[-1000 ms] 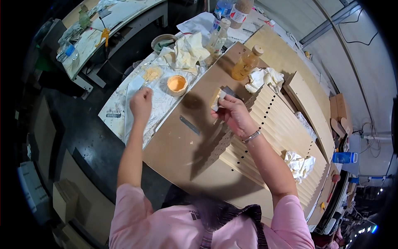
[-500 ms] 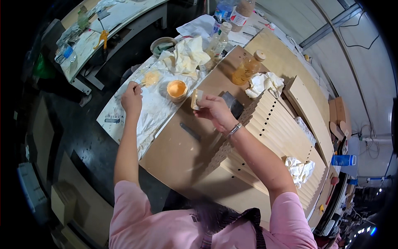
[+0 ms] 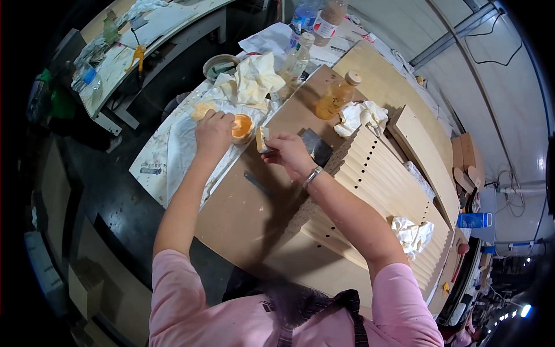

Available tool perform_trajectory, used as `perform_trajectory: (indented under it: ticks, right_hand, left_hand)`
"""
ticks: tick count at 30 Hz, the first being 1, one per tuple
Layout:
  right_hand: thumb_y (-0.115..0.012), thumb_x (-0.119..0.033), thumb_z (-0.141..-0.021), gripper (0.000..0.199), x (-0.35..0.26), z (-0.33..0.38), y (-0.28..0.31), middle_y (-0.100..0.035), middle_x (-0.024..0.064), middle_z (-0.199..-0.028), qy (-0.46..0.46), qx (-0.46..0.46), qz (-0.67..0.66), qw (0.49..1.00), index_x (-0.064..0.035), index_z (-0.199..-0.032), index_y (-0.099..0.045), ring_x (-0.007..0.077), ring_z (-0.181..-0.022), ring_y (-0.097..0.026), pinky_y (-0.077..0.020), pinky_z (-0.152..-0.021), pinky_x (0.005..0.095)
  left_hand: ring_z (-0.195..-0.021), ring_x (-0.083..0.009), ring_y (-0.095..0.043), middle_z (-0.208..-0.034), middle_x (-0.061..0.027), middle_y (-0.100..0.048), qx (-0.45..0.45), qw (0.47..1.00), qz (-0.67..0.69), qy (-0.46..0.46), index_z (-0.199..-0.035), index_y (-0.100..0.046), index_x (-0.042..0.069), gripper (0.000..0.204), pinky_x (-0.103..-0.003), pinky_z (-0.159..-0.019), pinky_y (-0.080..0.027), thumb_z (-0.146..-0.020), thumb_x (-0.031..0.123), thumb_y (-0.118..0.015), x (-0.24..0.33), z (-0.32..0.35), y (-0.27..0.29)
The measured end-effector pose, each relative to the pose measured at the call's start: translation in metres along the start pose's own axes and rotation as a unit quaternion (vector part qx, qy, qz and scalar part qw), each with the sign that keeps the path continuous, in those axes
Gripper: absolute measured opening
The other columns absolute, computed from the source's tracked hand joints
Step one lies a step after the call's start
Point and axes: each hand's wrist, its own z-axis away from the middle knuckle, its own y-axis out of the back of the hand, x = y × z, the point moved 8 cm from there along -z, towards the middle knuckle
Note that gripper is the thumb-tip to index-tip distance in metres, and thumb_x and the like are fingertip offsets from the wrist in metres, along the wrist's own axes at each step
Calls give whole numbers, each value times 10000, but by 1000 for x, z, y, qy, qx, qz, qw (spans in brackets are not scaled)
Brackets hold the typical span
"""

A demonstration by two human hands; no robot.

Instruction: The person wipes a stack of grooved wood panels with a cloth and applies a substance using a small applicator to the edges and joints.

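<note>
My left hand point(image 3: 214, 135) is closed, knuckles up, beside a small cup of orange paste point(image 3: 243, 127). Its fingertips are at the near rim of the cup, and whatever they pinch is hidden. In my right hand point(image 3: 289, 154) a small flat tan-and-white block point(image 3: 262, 140) is gripped between thumb and fingers, just right of the cup. A patch of pale orange paste point(image 3: 203, 109) lies on the white sheet point(image 3: 188, 144) beyond my left hand. Under my right forearm lies a stack of ridged pale wooden panels point(image 3: 352, 191) with a row of dark holes.
An amber bottle point(image 3: 338, 97), a crumpled white cloth point(image 3: 363, 118) and a dark block point(image 3: 316, 147) are near my right hand. Crumpled paper point(image 3: 254, 80), a bowl point(image 3: 221, 68) and several bottles stand farther back. Another cloth point(image 3: 413, 236) rests on the panels.
My left hand has moved right, from beside the paste patch to the cup. My right hand still grips the block and has shifted slightly left in the picture.
</note>
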Motion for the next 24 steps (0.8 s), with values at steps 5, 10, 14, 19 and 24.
perform_trajectory:
  ticks: [5, 10, 14, 19, 24]
  right_hand:
    - [-577, -113, -971, 117, 0, 0, 2, -683, 110, -831, 2, 11, 32, 999, -3, -962, -616, 194, -705, -675, -569, -669, 312]
    - [-555, -109, -978, 131, -2, -5, -1, -682, 110, -829, 7, 12, 21, 1000, 1, -948, -618, 197, -708, -672, -570, -673, 317]
    - [-537, -108, -984, 160, -3, -11, 1, -682, 122, -843, 11, 17, 21, 1000, 21, -943, -622, 199, -718, -668, -571, -675, 318]
    - [-530, -67, -962, 163, -7, -18, -11, -676, 133, -780, 14, 29, -9, 999, 45, -895, -627, 196, -620, -655, -561, -558, 296]
    - [-492, -51, -968, 193, -9, -22, -14, -679, 146, -800, 9, 46, -36, 998, 63, -905, -634, 202, -644, -660, -561, -563, 297]
  left_hand:
    - [-885, -295, -619, -819, -76, -648, -53, 998, 40, 22, -797, -688, 85, 17, -426, -741, -498, -782, 95, -687, -4, -2, -13]
    - [-817, -300, -638, -810, -82, -675, -65, 995, 55, 47, -796, -698, 73, 43, -414, -723, -504, -762, 94, -714, -14, -2, -22]
    - [-660, -250, -635, -765, -88, -693, -52, 963, 160, 212, -824, -706, 47, 71, -369, -645, -492, -803, 112, -722, -40, 5, -24]
    - [-635, -152, -607, -735, -37, -688, 9, 856, 386, 345, -809, -709, 32, 84, -299, -621, -476, -849, 105, -701, -97, 34, -34]
    - [-597, -55, -476, -732, 12, -627, 4, 688, 569, 452, -885, -701, 30, 60, -234, -593, -420, -863, 86, -702, -77, 60, -39]
